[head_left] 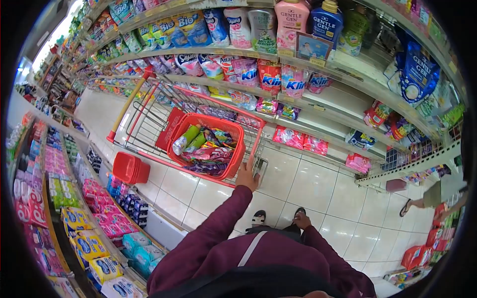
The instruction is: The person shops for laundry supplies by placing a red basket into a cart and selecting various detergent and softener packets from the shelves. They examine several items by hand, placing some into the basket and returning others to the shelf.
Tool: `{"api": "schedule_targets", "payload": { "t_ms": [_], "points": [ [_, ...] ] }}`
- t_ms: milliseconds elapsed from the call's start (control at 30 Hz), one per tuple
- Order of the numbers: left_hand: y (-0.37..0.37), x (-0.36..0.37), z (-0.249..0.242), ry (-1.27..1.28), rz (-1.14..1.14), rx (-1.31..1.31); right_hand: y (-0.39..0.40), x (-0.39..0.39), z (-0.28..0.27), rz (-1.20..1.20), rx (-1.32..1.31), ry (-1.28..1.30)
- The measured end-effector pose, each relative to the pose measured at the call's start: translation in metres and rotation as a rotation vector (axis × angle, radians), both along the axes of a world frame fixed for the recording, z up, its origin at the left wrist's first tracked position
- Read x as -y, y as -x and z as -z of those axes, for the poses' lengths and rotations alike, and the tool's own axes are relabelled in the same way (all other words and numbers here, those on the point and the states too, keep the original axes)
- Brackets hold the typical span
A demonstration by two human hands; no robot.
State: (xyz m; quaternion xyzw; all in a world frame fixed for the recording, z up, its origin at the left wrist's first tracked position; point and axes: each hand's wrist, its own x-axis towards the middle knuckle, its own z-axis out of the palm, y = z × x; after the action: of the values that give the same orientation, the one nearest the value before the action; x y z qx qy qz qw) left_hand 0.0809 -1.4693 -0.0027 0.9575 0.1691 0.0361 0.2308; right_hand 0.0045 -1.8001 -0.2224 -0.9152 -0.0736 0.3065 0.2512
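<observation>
My left hand (246, 177) reaches forward and grips the near end of a metal shopping cart (136, 126) with red trim. Inside the cart, close to my fingers, sits a red plastic basket (238, 144). It holds a light green bottle (186, 139) lying on its side and several colourful packets (211, 155). My right hand (301, 219) hangs low beside my leg, above my right foot. Its fingers are small and partly hidden, so I cannot make out whether they are curled.
Shelves of detergent pouches (271, 77) and bottles (293, 22) run along the far side. Stacked red baskets (130, 168) stand on the tiled floor (313, 184) beyond the cart. Packaged goods (89, 246) line the left shelf. Another person's leg (420, 202) shows at the right.
</observation>
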Motion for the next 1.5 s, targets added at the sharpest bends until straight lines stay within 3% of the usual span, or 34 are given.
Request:
{"api": "schedule_targets", "payload": {
  "t_ms": [67,100,133,200,233,333,400,467,500,533,600,633,700,833,933,1000,1100,1133,1233,1300,1367,1400,1433,1467,1500],
  "points": [
    [-0.001,-0.007,-0.002,0.162,-0.019,0.125,-0.017,0.02,-0.03,0.059,-0.08,-0.096],
    [-0.004,-0.012,0.013,0.12,-0.003,0.357,-0.021,0.034,-0.029,0.044,-0.011,-0.094],
    [-0.008,-0.021,0.034,0.114,-0.013,0.357,-0.03,0.048,-0.028,0.033,-0.012,-0.098],
    [-0.015,-0.035,0.072,0.37,-0.241,0.149,-0.048,0.078,-0.04,0.153,-0.058,-0.051],
    [-0.022,-0.035,0.067,0.278,-0.266,-0.012,-0.052,0.108,0.0,0.233,-0.101,-0.052],
    [-0.033,-0.034,0.065,0.157,-0.42,-0.335,-0.074,0.162,0.009,0.301,-0.117,0.025],
    [-0.028,-0.041,0.083,0.099,-0.457,-0.269,-0.079,0.202,0.034,0.272,-0.036,0.004],
    [-0.024,-0.038,0.071,0.281,-0.489,-0.213,-0.092,0.234,0.028,0.26,-0.037,-0.013],
    [-0.026,-0.065,0.126,0.284,-0.484,-0.222,-0.098,0.246,0.015,0.262,-0.071,0.017],
    [-0.01,-0.097,0.181,0.51,-0.461,-0.136,-0.1,0.258,0.004,0.265,-0.079,0.027],
    [-0.007,-0.079,0.15,0.466,-0.581,-0.13,-0.114,0.286,-0.013,0.166,-0.021,0.113],
    [-0.007,-0.062,0.129,0.447,-0.631,-0.128,-0.123,0.3,-0.022,0.188,-0.122,0.118],
    [-0.008,-0.014,0.053,0.47,-0.638,-0.105,-0.143,0.328,-0.04,0.164,-0.163,0.177],
    [0.022,-0.032,0.111,0.442,-0.685,-0.059,-0.176,0.377,-0.037,0.131,-0.106,0.276],
    [0.033,-0.005,0.107,0.414,-0.684,-0.049,-0.203,0.388,-0.038,0.123,-0.045,0.246],
    [0.037,0.022,0.093,0.477,-0.673,-0.117,-0.219,0.379,-0.027,0.071,0.021,0.16],
    [0.047,0.056,0.09,0.279,-0.706,-0.298,-0.243,0.324,-0.04,-0.072,0.078,-0.004],
    [0.053,0.071,0.091,0.302,-0.673,-0.236,-0.251,0.297,-0.052,-0.11,0.074,-0.106],
    [0.076,0.101,0.103,0.425,-0.564,-0.042,-0.259,0.199,-0.123,-0.196,0.121,-0.427],
    [0.068,0.139,0.045,0.468,-0.526,-0.03,-0.253,0.137,-0.179,-0.34,0.11,-0.565],
    [0.068,0.149,0.005,0.072,-0.267,0.181,-0.242,0.084,-0.224,-0.623,0.429,-0.512],
    [0.064,0.156,-0.025,0.086,-0.374,0.237,-0.237,0.063,-0.238,-0.763,0.562,-0.524],
    [0.065,0.14,-0.03,-0.151,-0.329,0.276,-0.231,0.042,-0.25,-0.913,0.613,-0.492],
    [0.056,0.133,-0.083,-0.352,-0.399,0.166,-0.219,0.013,-0.262,-1.103,0.698,-0.573],
    [0.06,0.117,-0.082,-0.369,-0.421,-0.018,-0.213,0.0,-0.254,-1.183,0.726,-0.561]
  ]
}}
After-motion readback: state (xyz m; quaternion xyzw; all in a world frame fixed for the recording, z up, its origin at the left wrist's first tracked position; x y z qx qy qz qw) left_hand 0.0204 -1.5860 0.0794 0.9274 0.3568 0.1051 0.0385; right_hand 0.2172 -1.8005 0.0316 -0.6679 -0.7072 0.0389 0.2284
